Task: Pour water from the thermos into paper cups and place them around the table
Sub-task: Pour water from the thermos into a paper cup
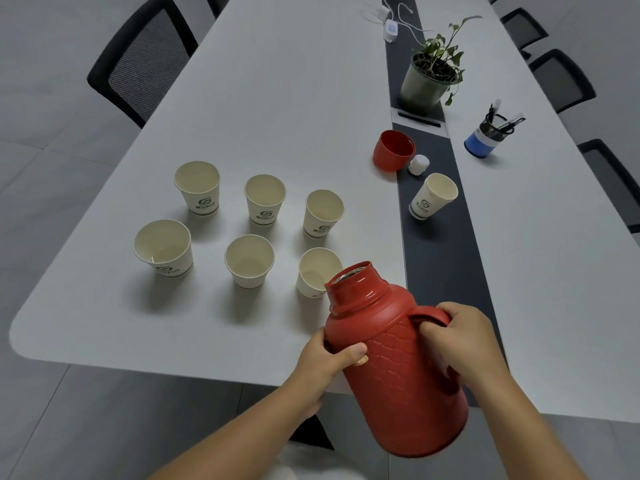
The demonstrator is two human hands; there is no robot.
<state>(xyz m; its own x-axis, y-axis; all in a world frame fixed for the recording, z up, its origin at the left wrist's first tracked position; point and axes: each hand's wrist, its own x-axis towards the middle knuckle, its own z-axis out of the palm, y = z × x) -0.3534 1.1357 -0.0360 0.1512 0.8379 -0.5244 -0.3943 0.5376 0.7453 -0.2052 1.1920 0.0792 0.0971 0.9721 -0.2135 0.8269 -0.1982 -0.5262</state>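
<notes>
Thermos (398, 362) in both hands, mouth tilted up-left toward cups (318, 271)

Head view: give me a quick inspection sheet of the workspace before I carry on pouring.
Surface: grey table with dark centre strip.
Job's things: red thermos open, lifted and tilted; six cups grouped on the left; a seventh cup on the strip.
Clutter: red cap, white stopper, plant, pen holder.
Hands: left hand grips the thermos body, right hand its handle.
Cables: white charger and cord at the far end.
Surroundings: black chairs on both sides.
</notes>
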